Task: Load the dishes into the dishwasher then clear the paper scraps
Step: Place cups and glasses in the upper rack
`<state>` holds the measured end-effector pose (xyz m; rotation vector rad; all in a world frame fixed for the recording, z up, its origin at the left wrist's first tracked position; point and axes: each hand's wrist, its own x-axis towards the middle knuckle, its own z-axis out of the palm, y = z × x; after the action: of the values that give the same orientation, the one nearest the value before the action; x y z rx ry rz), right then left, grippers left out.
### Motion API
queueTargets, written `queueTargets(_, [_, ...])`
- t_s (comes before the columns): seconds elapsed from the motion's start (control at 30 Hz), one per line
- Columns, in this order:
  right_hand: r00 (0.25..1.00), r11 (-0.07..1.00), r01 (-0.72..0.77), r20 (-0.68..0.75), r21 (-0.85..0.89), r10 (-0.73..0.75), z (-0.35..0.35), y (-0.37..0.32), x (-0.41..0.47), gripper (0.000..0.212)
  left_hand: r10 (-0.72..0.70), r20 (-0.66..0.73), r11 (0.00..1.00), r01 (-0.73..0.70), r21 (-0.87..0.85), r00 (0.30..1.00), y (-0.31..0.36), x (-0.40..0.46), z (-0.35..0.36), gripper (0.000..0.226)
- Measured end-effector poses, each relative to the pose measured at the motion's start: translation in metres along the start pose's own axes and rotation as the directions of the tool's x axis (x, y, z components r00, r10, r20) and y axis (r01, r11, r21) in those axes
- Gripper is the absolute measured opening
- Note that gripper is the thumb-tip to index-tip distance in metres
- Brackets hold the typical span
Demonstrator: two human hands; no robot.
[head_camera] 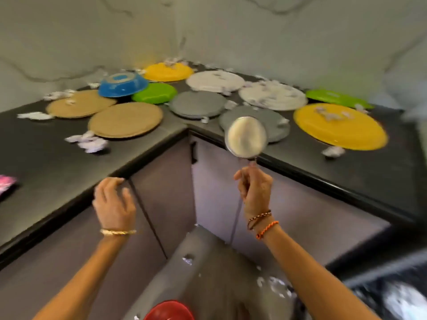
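The right hand [254, 190] pinches the thin handle of a small steel pan [246, 136], fingers curled round it, and holds the pan tipped up in the air in front of the table [346, 174] edge, its pale round face turned toward the camera; held out by the handle like this, it looks lifted clear of the other dishes for carrying to the dishwasher. The left hand [114, 202] holds nothing, its fingers loosely spread, with the fingertips at the table's front edge, probably for balance. Most of the load waits on the corner table: two tan plates [124, 122], a blue bowl [122, 85] lying upside down and leaning on a green plate [154, 93], grey, white and yellow plates further right. Paper scraps [89, 142] are scattered between and on top of them, so clearing them sensibly comes after the plates are gone. A red bowl [169, 311] shows at the bottom edge; what it rests in is too blurred to tell.
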<state>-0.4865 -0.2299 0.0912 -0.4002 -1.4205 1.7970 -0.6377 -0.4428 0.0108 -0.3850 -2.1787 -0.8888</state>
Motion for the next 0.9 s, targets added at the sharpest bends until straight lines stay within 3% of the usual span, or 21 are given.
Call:
queueTargets(0.07, [0.982,0.993,0.117,-0.15,-0.02,-0.119,-0.051,-0.014,-0.017,0.033,0.214,0.128,0.928,-0.16,-0.336,0.968,0.069,-0.054,0.023,0.02])
queueTargets(0.13, [0.947,0.981,0.175,-0.257,-0.083,-0.191,-0.101,-0.033,-0.034,0.026,0.447,0.286,0.778,-0.211,-0.592,0.848,0.144,-0.1,0.031,0.021])
queueTargets(0.17, [0.925,0.972,0.198,-0.304,-0.13,-0.229,-0.129,-0.045,-0.045,0.025,0.58,0.372,0.702,-0.213,-0.679,0.725,0.18,-0.12,0.029,0.028])
queueTargets(0.2, [0.901,0.96,0.21,-0.345,-0.183,-0.263,-0.154,-0.059,-0.055,0.023,0.682,0.475,0.652,-0.168,-0.739,0.556,0.215,-0.132,0.021,0.036])
queueTargets(0.23, [0.874,0.947,0.214,-0.386,-0.238,-0.295,-0.179,-0.071,-0.067,0.021,0.712,0.577,0.635,-0.016,-0.772,0.4,0.248,-0.149,0.016,0.044])
queueTargets(0.3, [0.819,0.92,0.202,-0.457,-0.335,-0.346,-0.229,-0.094,-0.091,0.019,0.809,0.559,0.558,0.063,-0.827,0.182,0.295,-0.186,0.013,0.053])
queueTargets(0.37, [0.745,0.882,0.1,-0.553,-0.461,-0.374,-0.283,-0.113,-0.122,0.022,0.914,0.4,0.406,-0.163,-0.899,0.072,0.342,-0.21,0.008,0.029])
queueTargets(0.4, [0.702,0.867,0.022,-0.61,-0.498,-0.368,-0.305,-0.124,-0.141,0.025,0.973,0.231,0.216,-0.259,-0.942,-0.029,0.361,-0.23,0.015,0.021])
queueTargets(0.43, [0.64,0.868,-0.057,-0.686,-0.493,-0.347,-0.329,-0.13,-0.161,0.027,0.982,0.083,0.047,-0.209,-0.977,-0.168,0.378,-0.252,0.022,0.028])
queueTargets(0.47, [0.57,0.891,-0.107,-0.761,-0.442,-0.309,-0.347,-0.134,-0.179,0.028,0.965,-0.028,-0.079,-0.187,-0.979,-0.26,0.39,-0.273,0.029,0.03])
queueTargets(0.57, [0.297,0.957,-0.136,-0.932,-0.256,-0.207,-0.397,-0.142,-0.232,0.023,0.892,-0.106,-0.203,-0.181,-0.962,-0.439,0.427,-0.326,0.032,0.032])
queueTargets(0.63, [0.18,0.966,-0.172,-0.97,-0.193,-0.162,-0.425,-0.14,-0.255,0.027,0.842,-0.091,-0.243,-0.223,-0.944,-0.531,0.441,-0.353,0.028,0.034])
queueTargets(0.7, [0.12,0.944,-0.307,-0.989,-0.121,-0.088,-0.451,-0.132,-0.273,0.028,0.724,0.039,-0.226,-0.291,-0.929,-0.689,0.448,-0.373,0.028,0.039])
queueTargets(0.77, [0.098,0.893,-0.451,-0.994,-0.003,0.046,-0.474,-0.116,-0.286,0.026,0.57,0.172,-0.208,-0.344,-0.916,-0.804,0.442,-0.388,0.036,0.045])
queueTargets(0.83, [0.087,0.839,-0.531,-0.977,0.12,0.195,-0.492,-0.092,-0.295,0.024,0.431,0.264,-0.196,-0.375,-0.906,-0.863,0.436,-0.39,0.044,0.047])
queueTargets(0.9, [0.06,0.785,-0.573,-0.943,0.235,0.326,-0.512,-0.066,-0.304,0.023,0.377,0.311,-0.166,-0.394,-0.904,-0.872,0.433,-0.39,0.053,0.051])
